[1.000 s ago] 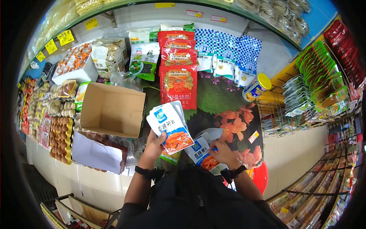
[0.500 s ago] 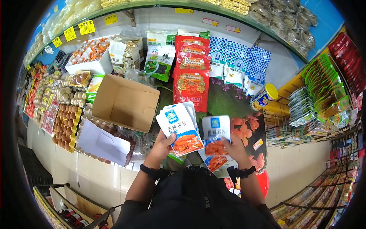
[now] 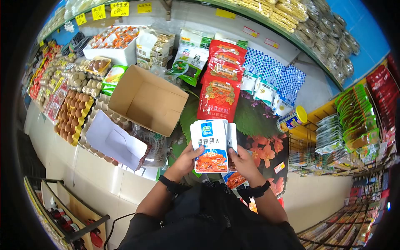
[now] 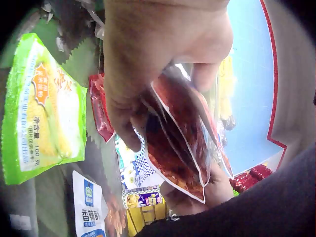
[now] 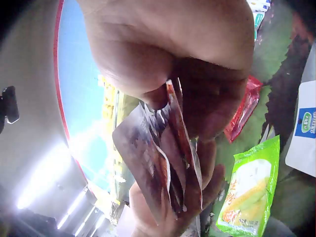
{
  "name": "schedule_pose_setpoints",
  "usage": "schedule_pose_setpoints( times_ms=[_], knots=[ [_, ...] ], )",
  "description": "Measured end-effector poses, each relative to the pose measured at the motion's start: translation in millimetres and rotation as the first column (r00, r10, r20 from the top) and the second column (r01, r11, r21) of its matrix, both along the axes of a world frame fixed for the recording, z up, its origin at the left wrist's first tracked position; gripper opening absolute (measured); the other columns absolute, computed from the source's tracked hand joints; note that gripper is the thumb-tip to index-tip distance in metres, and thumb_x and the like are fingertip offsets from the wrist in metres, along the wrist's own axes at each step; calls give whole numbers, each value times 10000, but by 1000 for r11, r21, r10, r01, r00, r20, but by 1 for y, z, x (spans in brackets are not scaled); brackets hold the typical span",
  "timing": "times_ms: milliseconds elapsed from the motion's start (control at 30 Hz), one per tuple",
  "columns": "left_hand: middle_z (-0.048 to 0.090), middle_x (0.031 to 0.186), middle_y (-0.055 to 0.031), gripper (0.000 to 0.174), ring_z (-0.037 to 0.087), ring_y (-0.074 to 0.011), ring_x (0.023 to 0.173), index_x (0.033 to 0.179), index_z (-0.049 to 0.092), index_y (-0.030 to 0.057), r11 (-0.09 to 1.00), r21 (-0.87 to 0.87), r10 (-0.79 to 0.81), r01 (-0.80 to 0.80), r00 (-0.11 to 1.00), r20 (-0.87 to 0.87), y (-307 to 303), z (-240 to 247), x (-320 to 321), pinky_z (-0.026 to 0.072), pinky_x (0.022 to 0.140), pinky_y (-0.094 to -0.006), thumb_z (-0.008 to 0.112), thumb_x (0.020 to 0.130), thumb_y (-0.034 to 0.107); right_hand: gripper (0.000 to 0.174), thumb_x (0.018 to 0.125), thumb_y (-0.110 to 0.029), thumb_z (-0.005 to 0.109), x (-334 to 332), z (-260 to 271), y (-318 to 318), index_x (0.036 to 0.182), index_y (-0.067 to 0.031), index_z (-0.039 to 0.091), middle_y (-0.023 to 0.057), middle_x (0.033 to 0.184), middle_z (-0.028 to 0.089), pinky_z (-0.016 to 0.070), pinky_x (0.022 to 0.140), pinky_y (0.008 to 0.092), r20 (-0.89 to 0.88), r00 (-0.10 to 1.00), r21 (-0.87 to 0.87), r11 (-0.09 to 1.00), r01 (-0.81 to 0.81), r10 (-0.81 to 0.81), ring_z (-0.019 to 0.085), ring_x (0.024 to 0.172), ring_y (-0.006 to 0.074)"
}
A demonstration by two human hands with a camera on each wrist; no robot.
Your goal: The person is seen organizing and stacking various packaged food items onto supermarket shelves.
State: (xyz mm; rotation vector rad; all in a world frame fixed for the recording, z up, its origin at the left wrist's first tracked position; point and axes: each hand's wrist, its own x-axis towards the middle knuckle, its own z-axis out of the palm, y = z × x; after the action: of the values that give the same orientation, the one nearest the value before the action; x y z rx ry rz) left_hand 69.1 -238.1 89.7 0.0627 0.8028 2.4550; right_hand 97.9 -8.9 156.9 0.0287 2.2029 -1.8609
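A small stack of white packets with orange food pictures [image 3: 211, 160] is held upright in front of the body. My left hand [image 3: 185, 162] grips its left side, thumb on the front packet. On the right side, my right hand [image 3: 245, 166] pinches packets at the stack's edge. The left wrist view shows the packets [image 4: 177, 143] edge-on below my left hand [image 4: 163, 44]. Seen from the right wrist, my right hand [image 5: 182, 64] holds the packets [image 5: 158, 158] between thumb and fingers. Another white packet [image 3: 234, 180] lies on the table below the hands.
Red pouches [image 3: 219, 98] stand behind the hands, with blue-checked bags [image 3: 266, 79] to their right. A yellow-lidded can [image 3: 293, 119] is at the table's right. Left are an open cardboard box [image 3: 148, 100] and egg trays [image 3: 74, 116]. A green packet [image 4: 47, 108] lies on the table.
My right hand has lifted a packet from the table and brought it left against the stack in my left hand. The head view has shifted, so the shelf goods appear farther right.
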Motion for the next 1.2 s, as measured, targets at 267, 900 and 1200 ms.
schedule_pose_setpoints(
  times_ms=[267,900,1200],
  knots=[
    [422,1464,-125,734,397,-207,1366,1545,121,53,956,-287,-35,-62,946,-322,26,7,-7,332,1136,-367,604,1014,207,588,934,-231,725,-15,8,-11,1371,26,428,78,1254,603,482,974,312,-123,990,-106,991,-76,63,587,1148,151],
    [439,1422,-237,992,455,-380,1333,1508,302,36,508,-741,-367,-439,668,-647,41,-39,-81,377,1128,-419,885,722,197,624,779,-300,746,-56,-18,27,1337,-166,501,139,1196,638,541,839,490,-88,934,854,509,-108,346,650,1064,363],
    [587,1327,-167,701,560,-315,1254,1352,490,39,593,-749,-450,-296,650,-613,45,-25,-90,434,1066,-391,849,753,96,708,750,-267,782,-62,-16,34,1376,-106,491,192,1247,604,518,898,444,-20,923,806,553,-212,383,612,1136,375]
  ],
)
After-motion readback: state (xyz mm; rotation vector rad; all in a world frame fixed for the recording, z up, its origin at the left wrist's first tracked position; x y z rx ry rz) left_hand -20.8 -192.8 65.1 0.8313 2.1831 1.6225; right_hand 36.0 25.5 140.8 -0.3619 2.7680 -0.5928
